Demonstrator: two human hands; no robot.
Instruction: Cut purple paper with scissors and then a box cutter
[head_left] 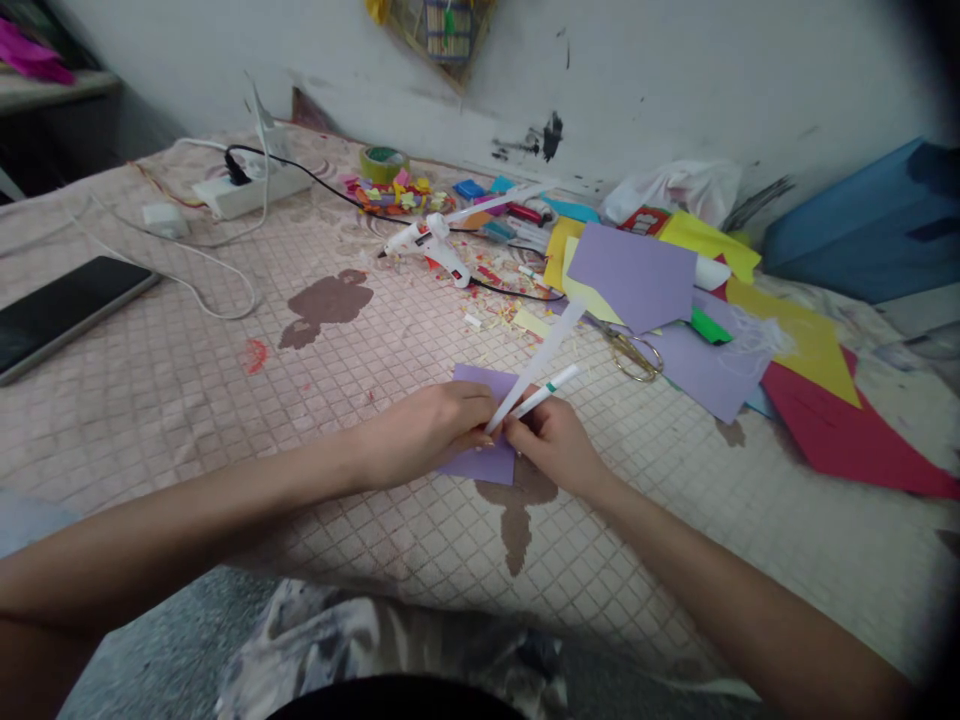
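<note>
Head view shows, near the middle of the frame, a small purple paper (pixel 486 464) lying on the surface (pixel 405 540), partly covered by both hands. White strip (pixel 544 350) rises at a slant from between the fingertips toward the upper right. Left hand (pixel 427 432) has its fingers bent and close together, over the paper and at the strip's lower end; whether it pinches the strip, I cannot tell. Right hand (pixel 556 445) is nearly closed, with the pen (pixel 549 391) between thumb and fingers; its lower end is hidden.

I judge that the step in hand is placing the strip against the paper, perhaps for marking it. The next move seems to call for the left hand to hold both steady, while the right hand guides the pen with small, light motion.

Farther out, scissors (pixel 637 358) lie to the right, a glue gun (pixel 435 245) lies at upper centre, and coloured sheets (pixel 637 275) spread at upper right.
</note>
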